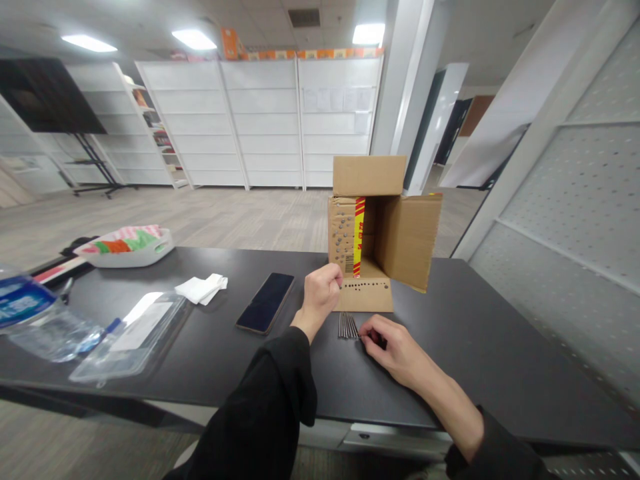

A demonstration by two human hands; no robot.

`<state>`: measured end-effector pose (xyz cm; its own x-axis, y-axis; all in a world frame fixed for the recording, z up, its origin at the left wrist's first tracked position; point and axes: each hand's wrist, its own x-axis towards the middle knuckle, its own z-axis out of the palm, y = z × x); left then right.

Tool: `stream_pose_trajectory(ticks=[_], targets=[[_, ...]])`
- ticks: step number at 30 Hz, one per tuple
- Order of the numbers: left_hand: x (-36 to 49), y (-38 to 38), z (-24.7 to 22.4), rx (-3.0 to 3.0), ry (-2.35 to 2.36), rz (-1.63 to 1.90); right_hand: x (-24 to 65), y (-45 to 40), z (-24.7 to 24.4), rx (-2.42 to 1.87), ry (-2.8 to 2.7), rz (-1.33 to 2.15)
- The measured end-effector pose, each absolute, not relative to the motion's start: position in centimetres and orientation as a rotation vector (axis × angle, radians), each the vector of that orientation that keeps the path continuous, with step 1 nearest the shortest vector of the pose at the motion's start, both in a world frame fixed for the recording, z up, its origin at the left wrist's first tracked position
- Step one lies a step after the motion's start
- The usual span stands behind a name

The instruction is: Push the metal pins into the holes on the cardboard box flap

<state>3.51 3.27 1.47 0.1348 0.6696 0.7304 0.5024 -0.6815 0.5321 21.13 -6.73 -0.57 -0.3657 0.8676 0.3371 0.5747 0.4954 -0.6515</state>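
Note:
A cardboard box [410, 233] stands on the dark table with its opening facing me. Round grey heads dot its left flap [343, 233], beside yellow-and-red tape [359, 237]. Small dark holes run in a row across the lower flap [373, 303], which lies toward me. My left hand [319, 295] is closed by the lower left corner of the box; whatever its fingers hold is hidden. In front of the flap, several thin metal nails [346, 326] lie side by side. At their right end my right hand [390, 343] is closed in a pinch, its fingertips touching or nearly touching them.
Left of my hands lie a black phone [265, 303], a crumpled white tissue [203, 289] and a clear plastic case [133, 340]. Further left are a water bottle [45, 320] and a white basket [167, 245] with colourful cloth. A perforated panel [565, 200] rises on the right.

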Motion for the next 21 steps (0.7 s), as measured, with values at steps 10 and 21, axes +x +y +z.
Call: stream_pose_trajectory(ticks=[10, 21], targets=[[3.52, 3.17, 1.51, 2.235, 1.156, 1.583, 21.18, -6.75, -0.57, -1.186, -2.078, 0.57], [3.54, 3.25, 1.45, 2.249, 1.177, 1.58, 21.08, -6.63, -0.6, -1.187, -2.087, 0.571]])
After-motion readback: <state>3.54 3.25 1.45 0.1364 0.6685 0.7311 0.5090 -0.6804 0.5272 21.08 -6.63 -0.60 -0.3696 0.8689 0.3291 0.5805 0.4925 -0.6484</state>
